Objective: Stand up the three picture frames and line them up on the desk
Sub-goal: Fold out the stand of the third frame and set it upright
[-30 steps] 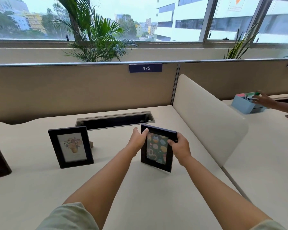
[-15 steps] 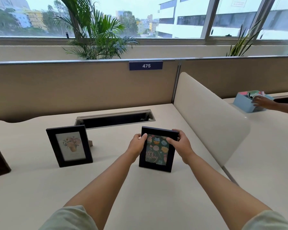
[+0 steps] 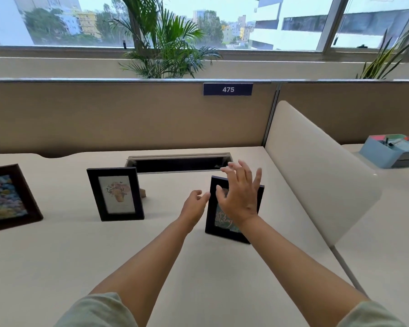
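Both hands have just let go of the right frame (image 3: 232, 230), which half a second ago they held by its two sides. It now stands upright on the desk (image 3: 80, 256) by itself, just right of the middle frame (image 3: 115, 194) and in front of the cable slot (image 3: 178, 164). The right hand (image 3: 240, 197) hovers in front of it with fingers spread wide, its grip fully open and holding nothing. The left hand (image 3: 194, 206) sits just beside the frame's left edge, fingers loosely curled, also empty. The middle frame stands upright too. Far left of it, the left frame (image 3: 8, 197) leans back, partly cut off by the view's edge. All three seem to be standing, so likely only fine alignment remains.
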